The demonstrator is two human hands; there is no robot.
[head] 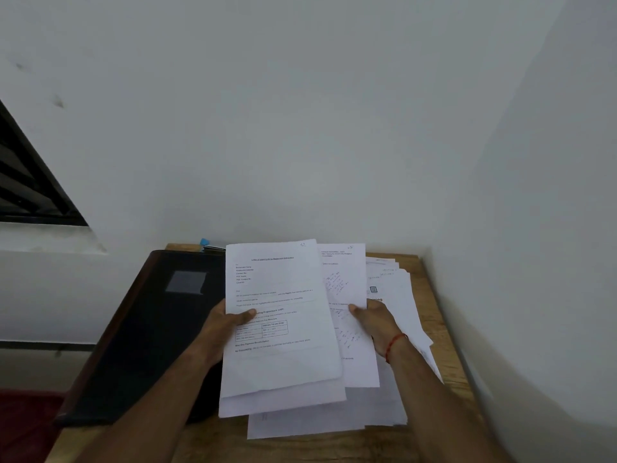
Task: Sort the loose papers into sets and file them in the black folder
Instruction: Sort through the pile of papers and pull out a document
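My left hand (223, 324) grips a small set of printed sheets (278, 289) by its left edge, thumb on the top page, which carries a table. My right hand (374, 324) pinches another sheet (347, 279) with blue handwriting, held just right of and partly behind the first set. Both are raised above a loose pile of papers (397, 295) spread on the wooden table (430, 295). The black folder (150, 329) lies shut on the table's left side, a grey label on its cover, partly hidden by the left-hand sheets.
The table stands in a corner of white walls, with the wall close behind and to the right. A blue item (204, 242) peeks out behind the folder's far edge. A dark window frame (30, 182) is at the left. Red flooring (23, 422) shows at the lower left.
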